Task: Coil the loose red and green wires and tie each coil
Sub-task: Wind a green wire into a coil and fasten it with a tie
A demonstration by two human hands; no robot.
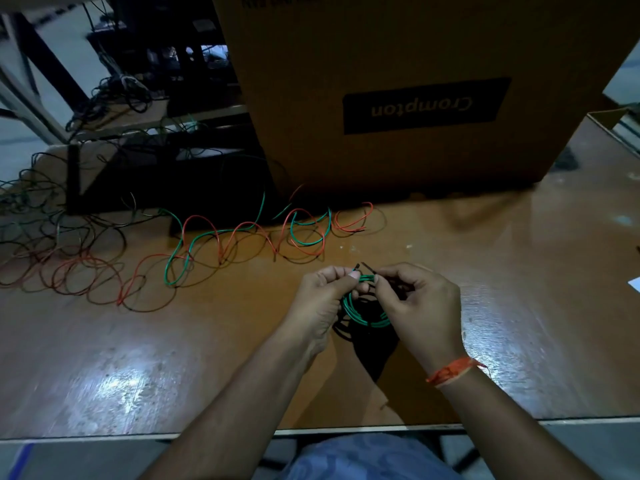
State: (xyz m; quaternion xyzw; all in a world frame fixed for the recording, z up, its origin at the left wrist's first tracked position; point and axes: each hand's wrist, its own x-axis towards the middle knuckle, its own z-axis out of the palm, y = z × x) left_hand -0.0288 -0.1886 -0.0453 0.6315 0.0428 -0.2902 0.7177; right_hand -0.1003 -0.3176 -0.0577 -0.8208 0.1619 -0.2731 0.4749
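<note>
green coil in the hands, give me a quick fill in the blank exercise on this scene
1. Both hands, left and right, hold a coil of ____ wire.
2. The loose wires on the table are red and ____.
3. The box behind the hands is printed with the word ____.
4. The orange band is on the ____ wrist.

Missing words: green; green; Crompton; right
</note>
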